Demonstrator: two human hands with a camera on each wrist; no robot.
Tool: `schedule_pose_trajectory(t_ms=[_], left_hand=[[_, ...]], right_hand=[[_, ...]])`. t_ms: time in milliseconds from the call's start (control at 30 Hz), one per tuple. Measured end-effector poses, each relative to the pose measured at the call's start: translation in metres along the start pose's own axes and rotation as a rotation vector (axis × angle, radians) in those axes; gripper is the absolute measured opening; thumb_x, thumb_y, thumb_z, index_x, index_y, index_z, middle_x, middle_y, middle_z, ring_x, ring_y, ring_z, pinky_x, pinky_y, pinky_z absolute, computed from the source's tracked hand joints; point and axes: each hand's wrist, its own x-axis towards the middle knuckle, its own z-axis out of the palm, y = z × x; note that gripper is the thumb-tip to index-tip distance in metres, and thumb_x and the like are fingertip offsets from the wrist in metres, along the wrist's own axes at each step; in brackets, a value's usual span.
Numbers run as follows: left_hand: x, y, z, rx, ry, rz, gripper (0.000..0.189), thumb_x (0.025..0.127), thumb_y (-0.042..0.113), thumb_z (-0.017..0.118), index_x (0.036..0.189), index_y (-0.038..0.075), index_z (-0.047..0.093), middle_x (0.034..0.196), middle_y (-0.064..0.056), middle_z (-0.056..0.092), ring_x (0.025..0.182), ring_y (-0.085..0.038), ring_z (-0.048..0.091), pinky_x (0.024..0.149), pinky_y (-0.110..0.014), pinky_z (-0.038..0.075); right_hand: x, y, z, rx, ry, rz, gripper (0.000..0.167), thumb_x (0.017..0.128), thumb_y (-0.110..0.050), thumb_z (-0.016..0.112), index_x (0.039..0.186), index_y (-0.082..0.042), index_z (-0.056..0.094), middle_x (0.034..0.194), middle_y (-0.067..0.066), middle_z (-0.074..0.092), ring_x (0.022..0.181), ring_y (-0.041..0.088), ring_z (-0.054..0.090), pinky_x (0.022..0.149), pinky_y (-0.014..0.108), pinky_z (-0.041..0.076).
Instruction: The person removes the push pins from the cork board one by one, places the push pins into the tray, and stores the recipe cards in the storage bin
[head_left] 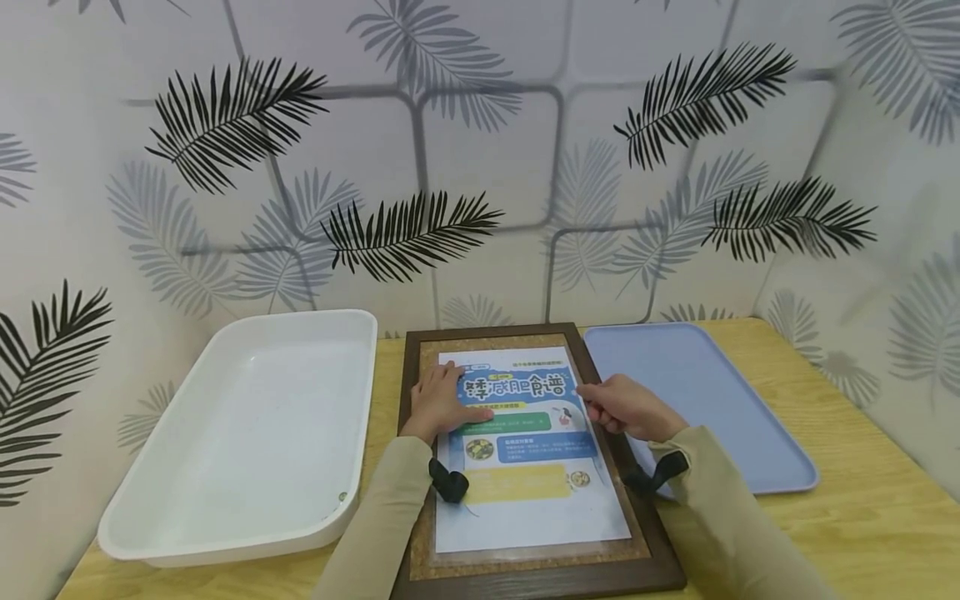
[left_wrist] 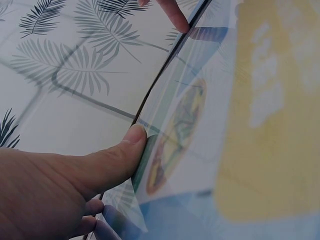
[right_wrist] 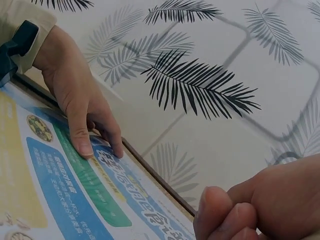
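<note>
A printed poster [head_left: 525, 525] in a clear, glossy sleeve lies on a cork board [head_left: 465, 569] with a dark wooden frame [head_left: 607, 579]. My left hand [head_left: 437, 406] rests on the poster's upper left, thumb extended across the print and fingers spread toward the left frame side. At the poster's right edge is my right hand [head_left: 626, 407], most fingers curled in and one digit tip right at the sheet. In the right wrist view, the right hand's curled fingers [right_wrist: 225, 217] show nothing between them. The left wrist view shows the left thumb [left_wrist: 117, 157] pressing the shiny sleeve.
To the left stands a deep white tray [head_left: 240, 433] with a small round thing [head_left: 342, 497] in its near right corner. A flat blue tray [head_left: 697, 400] lies right of the board, below my right forearm. Leaf-patterned wall covering [head_left: 487, 167] rises behind the wooden table [head_left: 885, 492].
</note>
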Motion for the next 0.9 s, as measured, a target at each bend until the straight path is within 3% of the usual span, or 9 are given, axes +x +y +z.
schedule_pose_trajectory(t_ms=[167,367,600,900], left_hand=[[0.0,0.001,0.003,0.003,-0.008,0.006,0.09,0.074,0.05,0.079,0.145,0.009,0.041,0.155,-0.013,0.031,0.144,-0.032,0.023,0.113,-0.056,0.019],[0.0,0.004,0.003,0.001,-0.005,0.009,0.091,0.074,0.05,0.079,0.145,0.008,0.041,0.155,-0.013,0.031,0.144,-0.032,0.023,0.114,-0.055,0.019],[0.002,0.003,0.001,0.005,-0.007,0.01,0.092,0.074,0.05,0.079,0.146,0.009,0.04,0.155,-0.014,0.03,0.144,-0.032,0.023,0.113,-0.055,0.019],[0.002,0.001,0.001,0.009,-0.006,-0.006,0.092,0.073,0.051,0.079,0.146,0.009,0.041,0.154,-0.013,0.032,0.142,-0.031,0.025,0.113,-0.055,0.02]], right_hand=[[-0.005,-0.001,0.0,0.032,-0.049,0.05,0.044,0.1,-0.026,0.046,0.059,-0.01,0.051,0.052,-0.005,0.045,0.045,0.003,0.035,0.047,0.017,0.031],[-0.006,0.001,-0.002,0.07,-0.056,0.034,0.041,0.1,-0.023,0.043,0.063,-0.008,0.051,0.051,-0.006,0.042,0.044,0.003,0.034,0.045,0.017,0.029],[-0.003,0.006,-0.002,0.111,-0.003,0.018,0.035,0.098,-0.016,0.045,0.066,-0.004,0.051,0.05,-0.007,0.043,0.045,0.003,0.035,0.045,0.017,0.03],[0.0,0.009,-0.002,0.049,0.033,-0.015,0.032,0.098,-0.016,0.047,0.069,-0.003,0.051,0.054,-0.006,0.043,0.048,0.004,0.036,0.049,0.018,0.032]])
